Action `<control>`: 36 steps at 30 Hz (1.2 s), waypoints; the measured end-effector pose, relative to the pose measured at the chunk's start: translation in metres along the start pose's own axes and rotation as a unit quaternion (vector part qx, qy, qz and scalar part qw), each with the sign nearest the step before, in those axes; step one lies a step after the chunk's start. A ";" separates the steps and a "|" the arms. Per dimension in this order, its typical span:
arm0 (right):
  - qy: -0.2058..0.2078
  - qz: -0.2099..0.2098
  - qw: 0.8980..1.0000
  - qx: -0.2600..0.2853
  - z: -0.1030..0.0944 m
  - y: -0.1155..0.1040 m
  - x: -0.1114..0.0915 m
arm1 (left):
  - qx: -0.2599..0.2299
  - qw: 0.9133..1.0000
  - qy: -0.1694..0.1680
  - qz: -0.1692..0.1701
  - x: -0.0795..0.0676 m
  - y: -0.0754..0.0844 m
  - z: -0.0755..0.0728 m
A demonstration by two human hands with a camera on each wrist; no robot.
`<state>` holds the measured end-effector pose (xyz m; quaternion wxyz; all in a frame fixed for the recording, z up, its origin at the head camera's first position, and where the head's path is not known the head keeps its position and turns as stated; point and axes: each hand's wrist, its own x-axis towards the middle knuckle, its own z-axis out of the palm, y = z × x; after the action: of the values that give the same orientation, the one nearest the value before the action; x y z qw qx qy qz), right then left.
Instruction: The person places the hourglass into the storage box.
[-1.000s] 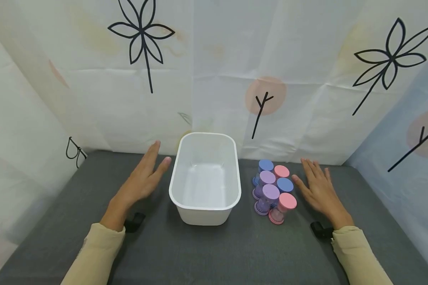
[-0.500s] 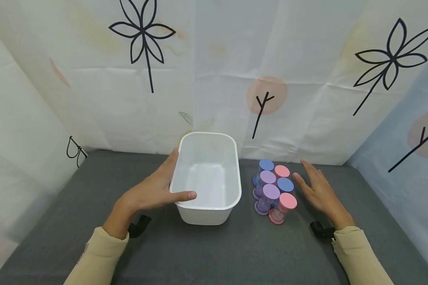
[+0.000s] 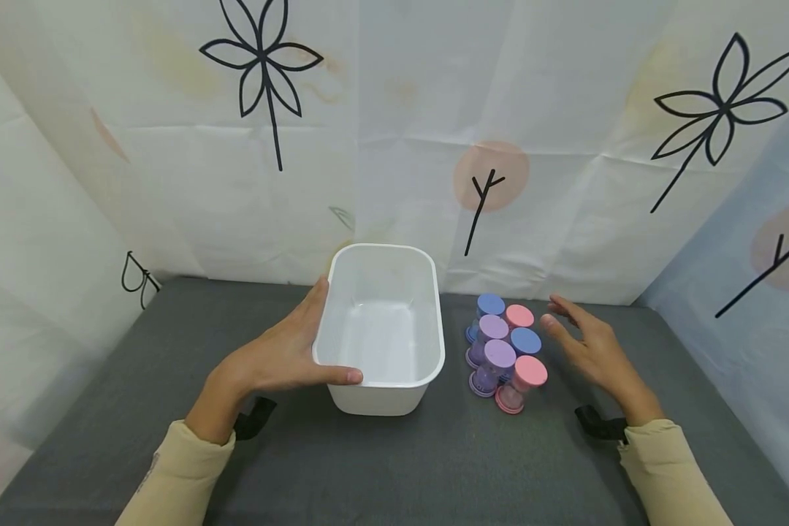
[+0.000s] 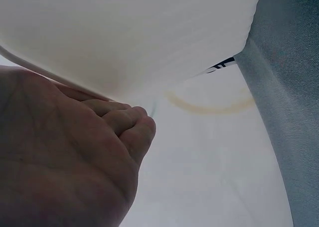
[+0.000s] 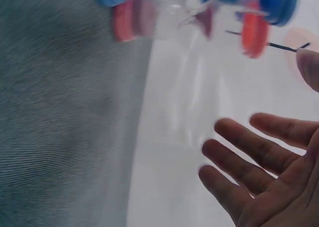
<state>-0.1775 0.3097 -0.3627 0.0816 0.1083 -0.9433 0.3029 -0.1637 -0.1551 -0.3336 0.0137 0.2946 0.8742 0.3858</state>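
Observation:
A white plastic bin (image 3: 385,400) stands near the middle of the table, its inside bare. My left hand (image 3: 279,358) holds it at the front left corner: the thumb lies over the front rim, and the fingers run along the outer left wall. In the left wrist view those fingers (image 4: 122,119) sit just under the rim. To the right of the bin, several sand timers with blue, pink and purple ends stand upright in a tight group, among them a front pink timer (image 3: 530,371) and a purple timer (image 3: 500,354). My right hand (image 3: 595,354) hovers beside them, fingers spread and loosely bent, holding nothing.
A dark grey cloth covers the table (image 3: 381,467). Behind it hangs a white curtain (image 3: 408,183) with printed plants, close to the back of the bin; more curtain closes off both sides.
My left hand has moved right from beside the bin and taken hold of its corner. The fingers of my right hand have bent slightly near the timers. Bin and timers stay in place.

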 end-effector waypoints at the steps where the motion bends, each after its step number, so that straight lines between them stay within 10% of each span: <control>1: 0.001 -0.002 1.000 0.007 -0.002 -0.002 -0.001 | -0.001 1.000 -0.001 0.001 0.000 0.000 0.000; 25: -0.043 -0.065 0.993 0.085 -0.026 -0.028 -0.018 | -0.015 1.000 -0.003 -0.001 0.001 -0.001 0.001; 36: -0.055 -0.023 0.996 0.064 -0.026 -0.025 -0.037 | -0.027 1.000 -0.003 0.003 0.002 -0.002 0.002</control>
<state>-0.1336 0.3104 -0.3359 0.0292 0.1515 -0.9224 0.3540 -0.1662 -0.1536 -0.3355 0.0230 0.2978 0.8624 0.4086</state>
